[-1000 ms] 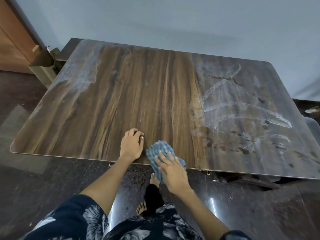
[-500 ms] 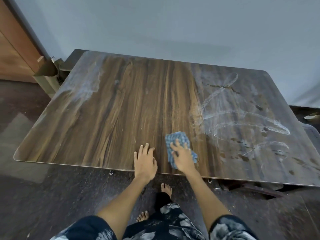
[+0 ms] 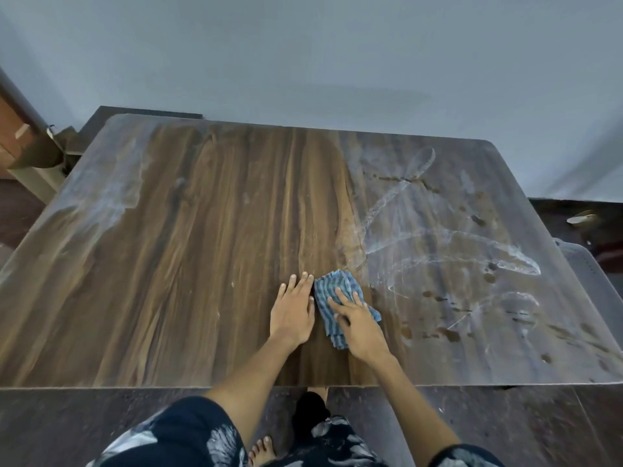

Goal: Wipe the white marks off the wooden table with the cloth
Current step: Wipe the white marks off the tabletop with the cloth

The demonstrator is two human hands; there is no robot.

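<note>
A blue striped cloth (image 3: 328,291) lies crumpled on the wooden table (image 3: 188,264), near the middle of its front half. My right hand (image 3: 359,323) presses flat on the cloth with straight fingers. Just left of it, my left hand (image 3: 293,311) rests palm down on the bare wood, fingers straight, its edge touching the cloth. White smeared marks (image 3: 448,251) with dark spots cover the table's right part, starting just right of the cloth. A paler white patch (image 3: 108,200) covers the back left corner.
A grey wall (image 3: 303,55) runs behind the table. A wooden door frame (image 3: 20,143) stands at the far left. Dark speckled floor (image 3: 67,426) lies in front, with my bare feet under the table's edge. Part of a grey object (image 3: 586,261) shows at the right.
Both hands have moved forward from the table's front edge onto its surface, the right one pushing the cloth. My left hand went from curled to flat. My view has shifted closer.
</note>
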